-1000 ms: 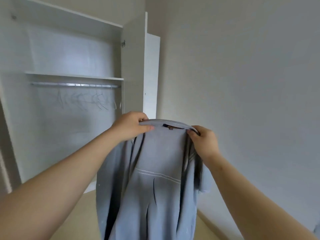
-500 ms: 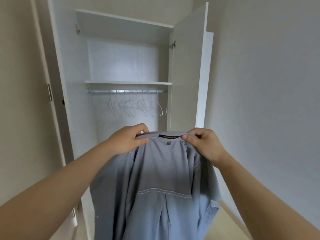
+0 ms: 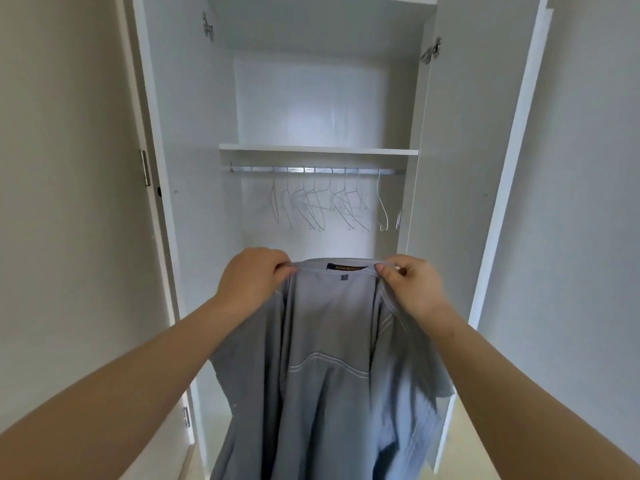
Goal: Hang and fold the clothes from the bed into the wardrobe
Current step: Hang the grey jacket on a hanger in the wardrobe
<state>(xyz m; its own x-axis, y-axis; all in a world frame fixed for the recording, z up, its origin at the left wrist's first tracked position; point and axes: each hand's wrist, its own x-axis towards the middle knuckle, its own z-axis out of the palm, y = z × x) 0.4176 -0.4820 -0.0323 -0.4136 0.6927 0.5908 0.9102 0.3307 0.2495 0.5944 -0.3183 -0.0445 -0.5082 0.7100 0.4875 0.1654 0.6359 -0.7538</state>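
A light blue-grey shirt (image 3: 329, 358) hangs in front of me, held up by its collar, with a dark label showing at the neck. My left hand (image 3: 251, 278) grips the collar's left end and my right hand (image 3: 412, 285) grips its right end. Behind the shirt stands the open white wardrobe (image 3: 194, 168). A metal rail (image 3: 311, 169) under its shelf (image 3: 318, 149) carries several bare wire hangers (image 3: 329, 206). The shirt is below the rail and apart from the hangers.
The wardrobe's right door (image 3: 467, 168) stands open close to my right hand, its left door (image 3: 69, 202) open on the other side. A plain wall (image 3: 588, 202) runs along the right. Pale floor (image 3: 478, 445) shows at the bottom right.
The view has swung left and come closer, so the wardrobe now fills the frame straight ahead. Both hands still hold the shirt's collar the same way.
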